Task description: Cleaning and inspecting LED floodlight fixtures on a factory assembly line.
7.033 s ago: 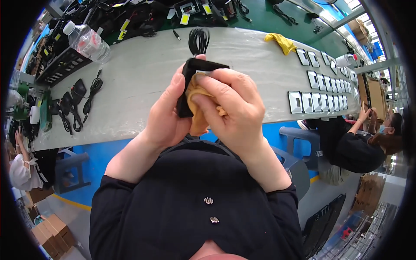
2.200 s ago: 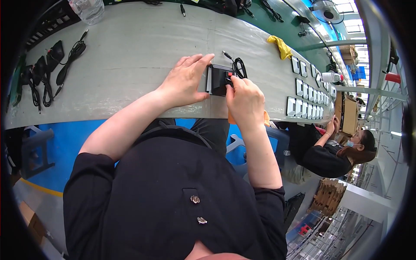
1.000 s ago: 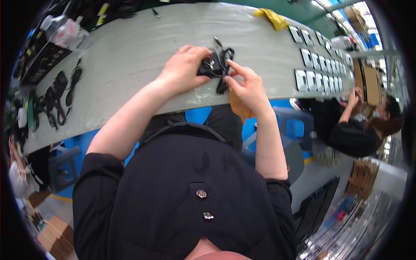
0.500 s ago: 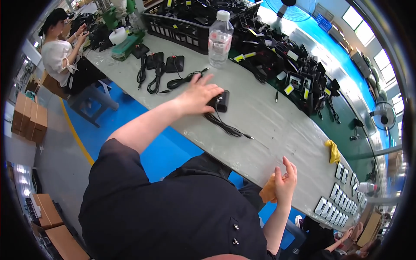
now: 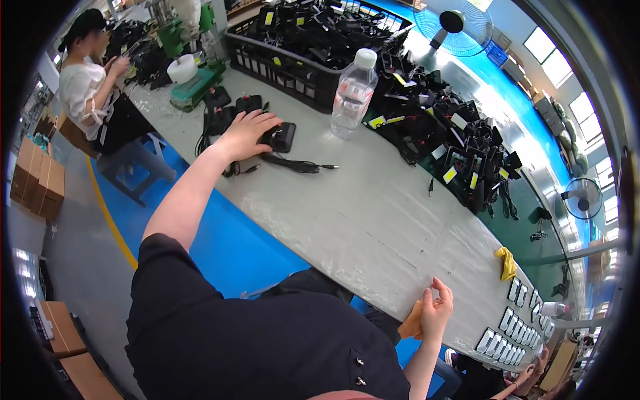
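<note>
Left hand [image 5: 245,131] stretches far left across the table [image 5: 373,220], fingers spread on a black adapter [image 5: 281,137] near the bottle [image 5: 351,93]. Right hand [image 5: 435,315] hangs at the near edge, loosely curled around a tan cloth [image 5: 412,323].

Black power adapter [image 5: 283,137]: 1 blocky rectangular brick, lying flat on the pale grey bench, far left of the work area, just in front of the black crate. Near end covered by the left hand [image 5: 245,132]; far end exposed.

Black cord [image 5: 293,163]: runs out from the adapter, loosely uncoiled along the bench toward the right, ending in a small plug tip. Cord appears attached to the brick; the junction is hidden.
</note>
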The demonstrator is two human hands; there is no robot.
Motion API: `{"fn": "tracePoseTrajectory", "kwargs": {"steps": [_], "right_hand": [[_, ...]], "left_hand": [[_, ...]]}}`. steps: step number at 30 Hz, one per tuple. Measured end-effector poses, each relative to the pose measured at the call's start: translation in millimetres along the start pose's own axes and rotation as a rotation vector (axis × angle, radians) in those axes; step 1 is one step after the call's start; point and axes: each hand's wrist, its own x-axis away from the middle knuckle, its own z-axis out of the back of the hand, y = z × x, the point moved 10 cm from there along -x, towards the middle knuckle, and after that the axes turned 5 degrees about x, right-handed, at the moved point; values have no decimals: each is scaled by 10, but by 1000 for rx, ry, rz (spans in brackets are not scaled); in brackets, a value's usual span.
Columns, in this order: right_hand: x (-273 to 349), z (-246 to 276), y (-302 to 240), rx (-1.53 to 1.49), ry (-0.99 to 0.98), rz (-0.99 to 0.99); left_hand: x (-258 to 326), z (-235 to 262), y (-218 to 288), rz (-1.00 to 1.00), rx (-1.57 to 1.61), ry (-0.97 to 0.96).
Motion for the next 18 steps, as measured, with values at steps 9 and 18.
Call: {"fn": "tracePoseTrajectory", "kwargs": {"steps": [9,18], "right_hand": [[195,133,321,-317,254,-128],[232,142,286,-284,315,-180]], "left_hand": [[-763,1291,17,-67,220,291],[-2899,797,152,-94,-748,95]]}}
